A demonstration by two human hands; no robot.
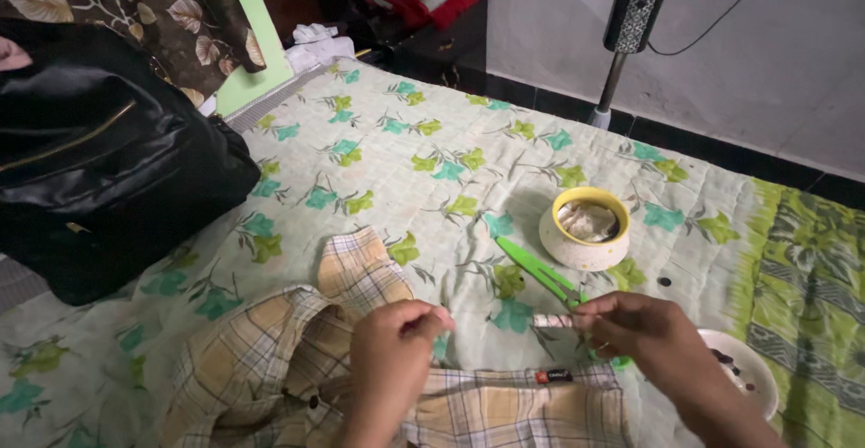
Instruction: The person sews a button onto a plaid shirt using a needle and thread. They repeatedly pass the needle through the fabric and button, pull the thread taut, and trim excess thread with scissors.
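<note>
While both hands worked low in the frame over the plaid shirt (297, 358), the right hand (644, 331) pinched a small pale spool (551, 321), its long axis running sideways toward the left hand (396, 344). Left fingers (423, 322) were closed as if on a thread, too fine to see. Green scissors (541, 272) lay just above on the bed (405, 150), near a yellow-rimmed bowl (586, 229).
</note>
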